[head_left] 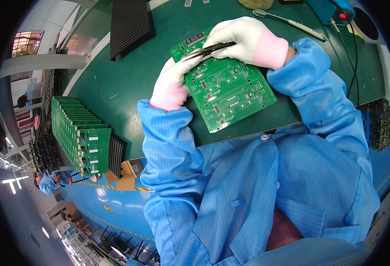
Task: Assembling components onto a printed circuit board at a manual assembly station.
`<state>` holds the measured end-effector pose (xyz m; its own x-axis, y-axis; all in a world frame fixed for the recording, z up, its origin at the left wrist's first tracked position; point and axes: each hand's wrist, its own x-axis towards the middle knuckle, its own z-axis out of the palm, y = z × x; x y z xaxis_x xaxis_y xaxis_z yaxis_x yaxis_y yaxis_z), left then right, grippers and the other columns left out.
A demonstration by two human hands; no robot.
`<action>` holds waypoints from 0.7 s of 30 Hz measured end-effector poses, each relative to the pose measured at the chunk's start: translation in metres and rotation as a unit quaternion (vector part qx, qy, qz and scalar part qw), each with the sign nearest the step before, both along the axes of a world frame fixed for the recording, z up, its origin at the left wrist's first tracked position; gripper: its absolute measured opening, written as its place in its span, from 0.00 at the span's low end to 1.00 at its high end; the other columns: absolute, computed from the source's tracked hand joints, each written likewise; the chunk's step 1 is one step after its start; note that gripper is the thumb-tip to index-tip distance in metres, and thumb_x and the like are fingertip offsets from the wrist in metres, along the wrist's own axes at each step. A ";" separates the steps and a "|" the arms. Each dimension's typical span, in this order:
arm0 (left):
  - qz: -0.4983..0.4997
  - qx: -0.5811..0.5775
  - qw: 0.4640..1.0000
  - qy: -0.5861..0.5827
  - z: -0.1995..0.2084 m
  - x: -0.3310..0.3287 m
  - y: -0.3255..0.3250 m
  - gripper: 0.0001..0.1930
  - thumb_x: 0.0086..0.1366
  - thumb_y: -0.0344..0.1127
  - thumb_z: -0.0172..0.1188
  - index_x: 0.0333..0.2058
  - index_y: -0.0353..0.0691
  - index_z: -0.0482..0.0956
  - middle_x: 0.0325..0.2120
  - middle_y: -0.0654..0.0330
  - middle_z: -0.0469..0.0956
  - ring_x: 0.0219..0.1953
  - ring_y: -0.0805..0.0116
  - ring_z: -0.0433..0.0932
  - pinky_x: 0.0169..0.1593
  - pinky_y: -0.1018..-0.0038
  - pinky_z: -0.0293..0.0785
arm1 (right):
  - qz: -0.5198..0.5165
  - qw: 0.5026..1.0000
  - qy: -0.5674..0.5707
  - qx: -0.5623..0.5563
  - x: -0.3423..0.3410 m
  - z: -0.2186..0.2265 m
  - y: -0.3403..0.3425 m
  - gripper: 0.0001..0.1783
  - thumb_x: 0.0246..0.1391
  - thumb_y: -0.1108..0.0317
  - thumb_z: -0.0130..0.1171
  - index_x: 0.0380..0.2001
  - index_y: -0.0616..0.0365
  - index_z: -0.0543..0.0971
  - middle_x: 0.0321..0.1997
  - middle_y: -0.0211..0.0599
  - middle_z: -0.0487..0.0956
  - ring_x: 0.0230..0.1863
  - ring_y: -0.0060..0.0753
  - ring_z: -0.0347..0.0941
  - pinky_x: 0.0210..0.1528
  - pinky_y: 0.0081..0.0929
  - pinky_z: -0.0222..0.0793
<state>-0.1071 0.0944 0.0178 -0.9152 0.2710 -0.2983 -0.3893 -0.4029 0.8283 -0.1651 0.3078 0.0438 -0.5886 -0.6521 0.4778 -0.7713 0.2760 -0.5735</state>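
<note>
A green printed circuit board (pixel 230 95) lies tilted over the table in front of me. One four-digit display module (pixel 195 39) sits at its far end. My left hand (pixel 176 73), in a white glove with a pink cuff, is closed on the board's left edge. My right hand (pixel 239 40), gloved the same way, reaches over the far right part of the board. It is closed on dark tweezers (pixel 212 48), whose tips point left toward my left fingers. Whatever lies at the tips is too small to make out. The right fingertips are partly hidden.
Several upright green boards stand in a black rack (pixel 116 153) at the left. A black ridged rack (pixel 132 26) lies at the far left of the green table (pixel 102 82). A brush (pixel 292 23) and a blue soldering station (pixel 332 11) with cables are at the far right.
</note>
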 end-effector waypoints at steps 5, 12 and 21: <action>0.047 0.036 0.997 -0.045 -0.011 0.001 -0.006 0.14 0.63 0.25 0.53 0.47 0.27 0.73 0.42 0.49 0.78 0.36 0.69 0.79 0.38 0.81 0.76 | 0.017 1.000 -0.010 0.008 -0.003 -0.001 -0.001 0.11 0.40 0.75 0.63 0.32 0.61 0.81 0.31 0.33 0.79 0.27 0.33 0.73 0.33 0.26 0.70; 0.004 -0.257 0.940 0.223 -0.025 -0.001 -0.011 0.14 0.64 0.26 0.53 0.47 0.28 0.73 0.42 0.49 0.77 0.35 0.70 0.78 0.36 0.80 0.76 | 0.052 0.999 -0.012 -0.003 -0.005 -0.003 0.002 0.10 0.40 0.77 0.62 0.31 0.62 0.81 0.31 0.34 0.79 0.27 0.34 0.73 0.34 0.28 0.70; -0.005 -0.045 0.999 -0.017 0.006 0.005 0.008 0.15 0.62 0.29 0.57 0.47 0.28 0.73 0.37 0.50 0.79 0.30 0.69 0.80 0.33 0.78 0.77 | 0.066 0.997 -0.032 0.028 -0.006 -0.001 0.007 0.11 0.43 0.74 0.63 0.33 0.63 0.80 0.32 0.35 0.79 0.29 0.32 0.74 0.35 0.26 0.72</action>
<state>-0.1021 0.1024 0.0235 -0.9014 0.2505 -0.3531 -0.4217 -0.3234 0.8471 -0.1714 0.3146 0.0431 -0.5244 -0.7498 0.4035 -0.7656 0.2079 -0.6088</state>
